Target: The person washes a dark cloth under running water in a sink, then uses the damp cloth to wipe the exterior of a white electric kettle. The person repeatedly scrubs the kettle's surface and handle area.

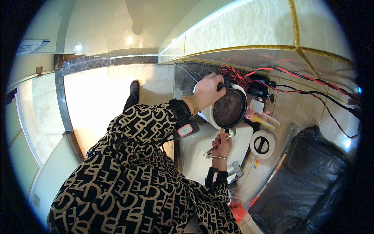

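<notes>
The pot (230, 108), white outside with a dark inside, is at the far end of the sink (196, 146), by the corner where the dark stone worktop (183, 84) meets the white rim; whether it rests there or is lifted I cannot tell. My left hand (209, 90) is curled firmly round the black handle (221, 85) on its far side, that grip closed. My right hand (223, 145) has its fingers closed about a metal spoon (232, 132), right at the pot's near side; whether they also take some of its weight I cannot tell. So 2 hands share 1 pot, and I judge the step to be steadying or shifting it at the sink. The next move, as I judge it, calls for a level hold, with the spoon kept clear of the rim. Just beyond the sink's right edge lies a white lid (263, 144) with a black centre, and the tap (237, 170) stands along that same edge, nearer me. Red and black cords (233, 74) bunch close behind the pot, so care there seems wise. Farther right is a black plastic bag (307, 167).
</notes>
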Motion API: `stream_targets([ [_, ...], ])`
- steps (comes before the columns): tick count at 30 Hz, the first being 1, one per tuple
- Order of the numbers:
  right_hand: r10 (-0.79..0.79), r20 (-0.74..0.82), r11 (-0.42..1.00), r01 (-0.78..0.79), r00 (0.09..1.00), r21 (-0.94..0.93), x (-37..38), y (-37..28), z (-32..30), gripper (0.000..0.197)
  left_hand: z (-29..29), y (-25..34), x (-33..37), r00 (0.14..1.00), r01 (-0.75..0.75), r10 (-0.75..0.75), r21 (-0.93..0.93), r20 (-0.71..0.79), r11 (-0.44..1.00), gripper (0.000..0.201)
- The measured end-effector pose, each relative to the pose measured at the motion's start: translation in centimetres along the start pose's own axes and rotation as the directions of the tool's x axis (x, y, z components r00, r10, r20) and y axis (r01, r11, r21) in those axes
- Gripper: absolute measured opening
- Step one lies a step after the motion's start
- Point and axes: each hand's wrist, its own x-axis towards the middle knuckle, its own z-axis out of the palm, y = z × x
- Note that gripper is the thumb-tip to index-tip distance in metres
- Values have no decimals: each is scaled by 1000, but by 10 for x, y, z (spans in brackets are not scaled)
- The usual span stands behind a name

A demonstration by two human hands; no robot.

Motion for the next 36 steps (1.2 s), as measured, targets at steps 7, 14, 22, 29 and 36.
stream_targets([
  [7,15,0,1000,-15,1000,13,1,0,-1,27,-8,-13,-47,972,234,-229,-237,50,943,23],
  [14,29,-19,999,-30,999,-19,0,-2,1,26,-15,-5,-57,909,417,-387,-280,157,865,24],
  [22,37,-1,999,-37,999,-21,0,-3,0,25,14,-47,1,997,27,-43,-246,-60,969,24],
  [29,35,-12,999,-36,999,-41,-1,-4,1,25,7,-116,13,970,165,-183,121,159,979,28],
  [36,21,-28,997,-24,999,-78,-1,-2,0,23,-11,-50,-13,997,68,-58,-203,56,977,20],
])
